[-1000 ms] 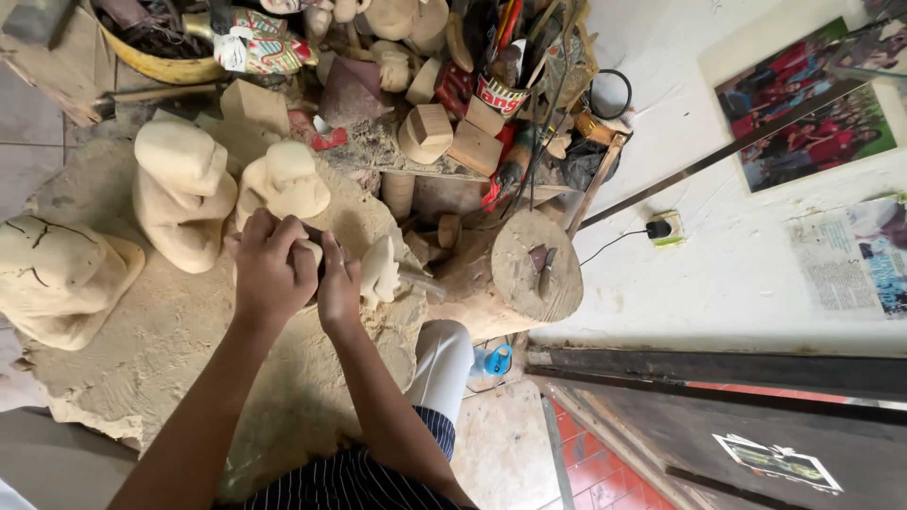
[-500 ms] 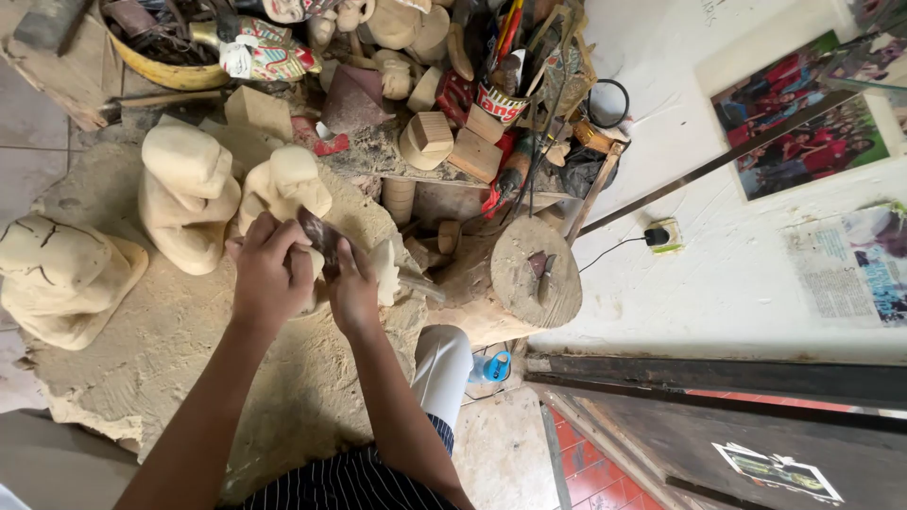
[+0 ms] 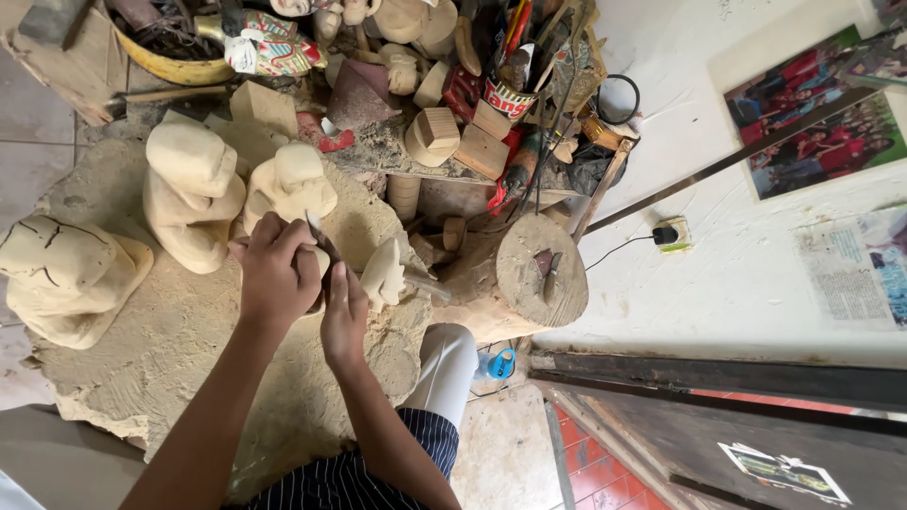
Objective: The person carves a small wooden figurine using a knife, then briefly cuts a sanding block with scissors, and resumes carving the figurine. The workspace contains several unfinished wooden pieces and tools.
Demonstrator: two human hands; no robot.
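Pale, unfinished wood is everywhere around me, and the small carving point(image 3: 319, 267) I am working lies low over the rough stone slab point(image 3: 161, 349), mostly hidden under my fists. My left hand point(image 3: 277, 274) is curled tight over the top of the piece, fingers pressed together around it, and a slim metal blade point(image 3: 313, 224) pokes up past the knuckles; I cannot tell from here which of my hands actually drives that tool. My right hand point(image 3: 343, 307) is closed too, thumb side up, clamped against the near end of the work, just beside a small pale figure point(image 3: 384, 274) lying next to it. As for progress, I would judge the job to be in the middle of shaping: the wood shows bare and unpainted, and too little of it is visible to say how much detail is cut. Behind my hands stand two roughed-out figures, a taller one point(image 3: 192, 194) and a shorter one point(image 3: 292, 189), blocky and plain, and a larger cracked figure point(image 3: 59, 279) sits well apart on the far left edge. All of them look like blanks awaiting finer cuts. A round wooden stump point(image 3: 540, 269) stands to the right, and offcut blocks point(image 3: 439, 132) clutter the bench beyond.
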